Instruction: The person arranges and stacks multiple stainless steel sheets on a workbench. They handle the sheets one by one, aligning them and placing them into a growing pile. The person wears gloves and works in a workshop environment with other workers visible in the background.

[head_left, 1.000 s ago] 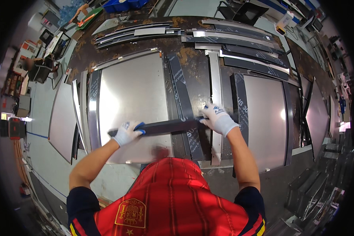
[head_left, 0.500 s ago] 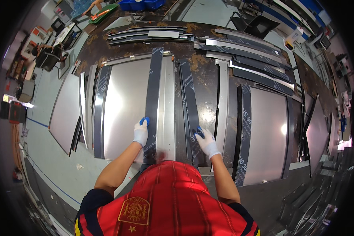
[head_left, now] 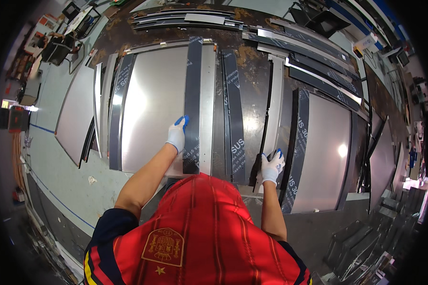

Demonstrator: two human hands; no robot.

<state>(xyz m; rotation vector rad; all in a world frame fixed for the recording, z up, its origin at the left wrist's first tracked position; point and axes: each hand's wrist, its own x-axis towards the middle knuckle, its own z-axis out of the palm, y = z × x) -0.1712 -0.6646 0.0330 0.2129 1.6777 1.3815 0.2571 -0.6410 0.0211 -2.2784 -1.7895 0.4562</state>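
1. Head view: the left hand (head_left: 177, 135), in a white glove with blue fingertips, lies flat and open against the left edge of a long dark film-covered strip (head_left: 193, 102). It presses there and is not closed round anything.
2. Head view: that strip runs straight away from the left hand toward the far end of the bench, lying on top of a large bare metal sheet (head_left: 152, 99). A pale metal strip (head_left: 207, 109) lies just beside it, on the side away from the palm.
3. Head view: the right hand (head_left: 272, 166), gloved the same way, is closed on the near end of a thin black bar (head_left: 264, 128). The fingers curl over the bar; how firmly they hold it cannot be told.
4. Head view: the bar reaches away from the right hand, up along a pale upright metal piece (head_left: 276, 104).
5. Head view: between the two hands lies another dark film-covered strip (head_left: 234, 118), apart from both gloves.
6. Head view: outward from the right hand rests a second large metal sheet (head_left: 325, 147) with a dark band along its near edge, just beside the knuckles.
7. Head view: beyond both hands, at the far side of the rusty brown bench (head_left: 252, 61), more long dark and silver strips (head_left: 318, 57) are laid in rows.
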